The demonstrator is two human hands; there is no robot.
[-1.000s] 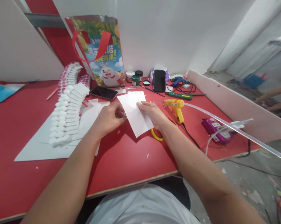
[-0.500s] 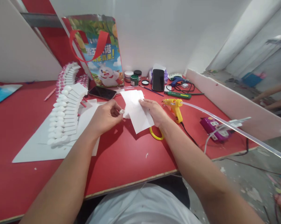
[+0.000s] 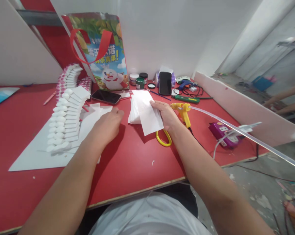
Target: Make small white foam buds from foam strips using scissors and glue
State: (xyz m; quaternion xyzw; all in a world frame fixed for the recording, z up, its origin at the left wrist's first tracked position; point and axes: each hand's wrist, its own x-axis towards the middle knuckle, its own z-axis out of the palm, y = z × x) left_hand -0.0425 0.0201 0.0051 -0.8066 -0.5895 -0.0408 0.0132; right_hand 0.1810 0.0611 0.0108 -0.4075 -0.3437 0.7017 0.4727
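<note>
My right hand [image 3: 166,115] pinches a sheet of white paper [image 3: 148,114] between thumb and fingers, tilted above the table. Behind the sheet rests a small pile of white paper [image 3: 134,112]. Closed and turned inward, my left hand [image 3: 110,125] hovers beside larger white sheets [image 3: 94,114]; its fingertips are hidden, so what it holds cannot be made out. Left of that hand, a curved row of white oval pieces on flat sticks [image 3: 64,120] lies on the white sheets. Close under my right hand shows a yellow ring-shaped handle [image 3: 164,138].
A yellow glue gun [image 3: 183,111] with a long clear glue stick [image 3: 235,129] lies at right, near a purple power socket [image 3: 225,133]. Behind are a phone [image 3: 106,96], paint jars [image 3: 139,83], a green-handled tool [image 3: 186,99] and a printed bag [image 3: 108,55]. Another person's arms [image 3: 288,98] appear far right.
My left hand has drawn back left, away from the paper, and the small white bit at its fingertips is out of sight. The sheet in my right hand has shifted slightly right.
</note>
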